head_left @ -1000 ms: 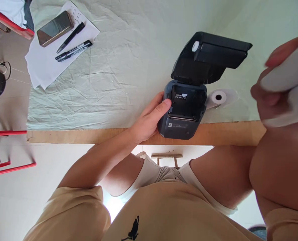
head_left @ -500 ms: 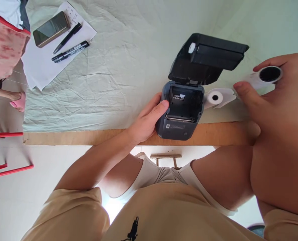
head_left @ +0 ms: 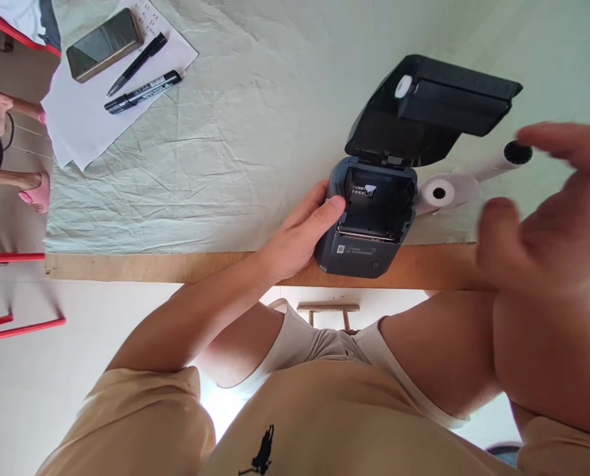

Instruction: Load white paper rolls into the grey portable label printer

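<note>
Black plastic printer (head_left: 367,221) sits with its lid up right at the table (head_left: 176,268) edge, gripped only by the left hand (head_left: 299,235), so it could tip off if the empty, spread right hand (head_left: 547,218) bumps it or the paper roll (head_left: 438,193).

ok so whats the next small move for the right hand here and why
Probably reach for the white paper roll lying beside the printer. The lid stands open and the paper bay looks empty; the left hand steadies the body, and the right hand is open, blurred, holding nothing, with a tube lying behind the roll.
</note>
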`<action>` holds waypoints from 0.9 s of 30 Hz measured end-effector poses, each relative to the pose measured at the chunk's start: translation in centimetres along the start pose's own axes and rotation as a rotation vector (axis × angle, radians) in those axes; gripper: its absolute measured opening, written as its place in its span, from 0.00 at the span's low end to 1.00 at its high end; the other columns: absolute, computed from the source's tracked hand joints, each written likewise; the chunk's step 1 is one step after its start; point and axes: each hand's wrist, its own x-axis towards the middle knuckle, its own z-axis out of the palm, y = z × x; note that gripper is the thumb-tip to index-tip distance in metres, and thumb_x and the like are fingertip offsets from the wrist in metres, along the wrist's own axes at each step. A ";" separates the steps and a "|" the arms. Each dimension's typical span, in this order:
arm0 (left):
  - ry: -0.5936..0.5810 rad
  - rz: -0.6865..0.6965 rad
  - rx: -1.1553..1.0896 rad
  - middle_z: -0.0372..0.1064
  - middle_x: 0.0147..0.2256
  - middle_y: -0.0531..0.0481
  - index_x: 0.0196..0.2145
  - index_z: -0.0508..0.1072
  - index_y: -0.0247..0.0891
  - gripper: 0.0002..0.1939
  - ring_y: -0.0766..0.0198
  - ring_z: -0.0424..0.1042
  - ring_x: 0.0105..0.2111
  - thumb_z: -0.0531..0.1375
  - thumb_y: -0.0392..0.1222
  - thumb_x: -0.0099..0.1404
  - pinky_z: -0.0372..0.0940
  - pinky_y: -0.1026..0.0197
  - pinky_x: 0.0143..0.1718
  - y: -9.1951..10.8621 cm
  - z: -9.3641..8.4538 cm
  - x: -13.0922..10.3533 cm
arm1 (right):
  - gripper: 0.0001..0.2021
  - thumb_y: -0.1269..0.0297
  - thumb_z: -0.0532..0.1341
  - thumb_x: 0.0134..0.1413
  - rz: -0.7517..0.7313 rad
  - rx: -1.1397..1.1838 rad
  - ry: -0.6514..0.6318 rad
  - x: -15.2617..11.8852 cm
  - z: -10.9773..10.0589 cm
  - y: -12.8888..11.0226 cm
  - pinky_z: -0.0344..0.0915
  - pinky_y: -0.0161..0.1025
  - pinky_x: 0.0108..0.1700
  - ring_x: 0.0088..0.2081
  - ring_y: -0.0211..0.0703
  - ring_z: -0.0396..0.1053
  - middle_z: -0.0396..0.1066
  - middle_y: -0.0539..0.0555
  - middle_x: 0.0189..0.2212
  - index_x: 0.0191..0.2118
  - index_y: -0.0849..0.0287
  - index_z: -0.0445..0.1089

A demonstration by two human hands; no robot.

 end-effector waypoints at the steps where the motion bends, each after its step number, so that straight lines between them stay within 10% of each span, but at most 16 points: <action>1: 0.000 0.001 0.000 0.92 0.63 0.44 0.54 0.84 0.46 0.33 0.38 0.89 0.69 0.83 0.74 0.72 0.84 0.43 0.68 0.0 0.0 0.0 | 0.31 0.54 0.67 0.74 -0.047 -0.004 -0.012 -0.3 0.5 -0.8 0.80 0.76 0.74 0.74 0.78 0.85 0.86 0.62 0.72 0.78 0.42 0.80; 9: 0.009 -0.016 0.014 0.92 0.55 0.46 0.51 0.82 0.47 0.32 0.40 0.92 0.61 0.82 0.75 0.72 0.87 0.44 0.58 0.1 0.2 -0.1 | 0.11 0.52 0.69 0.84 -0.071 -0.166 -0.192 -0.6 1.6 -2.1 0.80 0.57 0.52 0.51 0.60 0.89 0.91 0.57 0.55 0.63 0.41 0.86; 21: -0.002 -0.010 0.022 0.92 0.57 0.44 0.53 0.82 0.47 0.34 0.38 0.91 0.64 0.81 0.77 0.71 0.87 0.43 0.60 0.2 0.3 0.0 | 0.18 0.60 0.66 0.82 -0.069 -0.042 -0.290 -0.8 2.2 -2.3 0.87 0.54 0.54 0.56 0.60 0.90 0.88 0.58 0.58 0.69 0.40 0.81; 27: 0.030 -0.009 0.029 0.90 0.51 0.47 0.52 0.83 0.47 0.33 0.43 0.90 0.57 0.81 0.77 0.71 0.85 0.46 0.55 0.0 0.1 -0.1 | 0.30 0.60 0.76 0.73 -0.058 0.131 0.045 0.1 0.7 -3.9 0.85 0.55 0.50 0.49 0.58 0.89 0.85 0.53 0.53 0.75 0.31 0.80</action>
